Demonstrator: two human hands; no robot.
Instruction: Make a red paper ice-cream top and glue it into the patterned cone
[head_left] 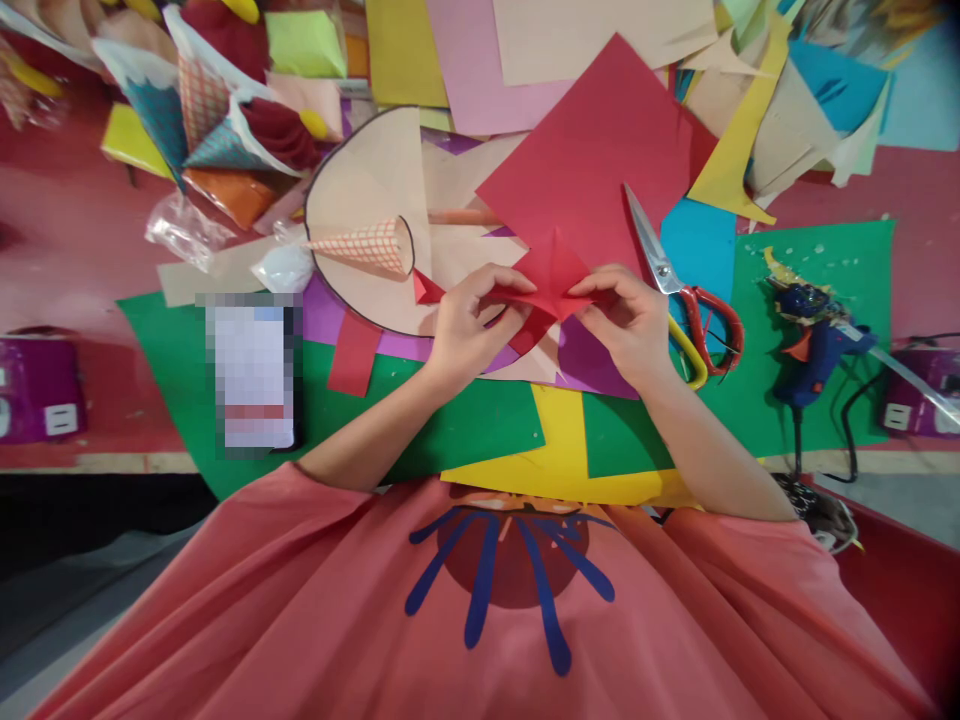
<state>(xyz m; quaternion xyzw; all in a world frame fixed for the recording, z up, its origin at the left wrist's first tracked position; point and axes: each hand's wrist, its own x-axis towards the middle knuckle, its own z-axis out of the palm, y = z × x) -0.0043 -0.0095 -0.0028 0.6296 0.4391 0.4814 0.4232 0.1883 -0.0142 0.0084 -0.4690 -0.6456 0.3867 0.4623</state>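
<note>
A small folded piece of red paper (553, 275) is pinched between both hands, over the middle of the work surface. My left hand (484, 315) grips its left corner with thumb and fingers. On the opposite corner, my right hand (622, 318) is closed the same way. Behind the piece lies a larger red paper sheet (592, 140). Scissors (667, 275) with red and yellow handles rest just right of my right hand, blades partly open. To the left, a checkered paper cone (367, 247) lies on a round cream paper shape (360, 180) with a dark edge.
A blue glue gun (814, 360) with its cord lies at right on green paper (855, 270). A phone (255, 375) is at left. Several filled paper cones (225, 120) stand at the far left, and paper scraps (802, 130) pile up at the far right.
</note>
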